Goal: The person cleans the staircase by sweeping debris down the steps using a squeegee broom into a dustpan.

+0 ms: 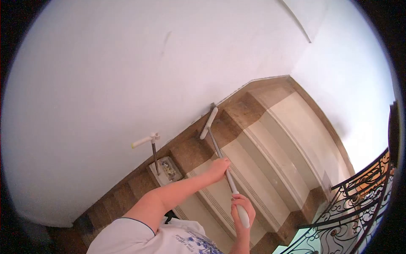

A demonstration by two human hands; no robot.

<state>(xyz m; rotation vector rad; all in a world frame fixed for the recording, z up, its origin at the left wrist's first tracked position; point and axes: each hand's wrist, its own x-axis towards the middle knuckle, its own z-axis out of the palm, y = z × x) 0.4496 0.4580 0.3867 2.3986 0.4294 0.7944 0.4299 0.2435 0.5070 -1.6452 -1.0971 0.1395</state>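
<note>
My left hand is wrapped round the middle of the pole of a long broom. Lower down the same pole, my right hand grips it near its pale handle end. The light-coloured broom head rests on a brown step edge beside the white wall. Below and left of it, a dustpan with an upright pole and a pale T-shaped handle stands on the stairs, holding small debris. My left forearm passes close by the dustpan's right side.
Curved stairs with cream treads and brown borders climb to the upper right. A white wall runs along their left side. A black wrought-iron railing stands at the lower right.
</note>
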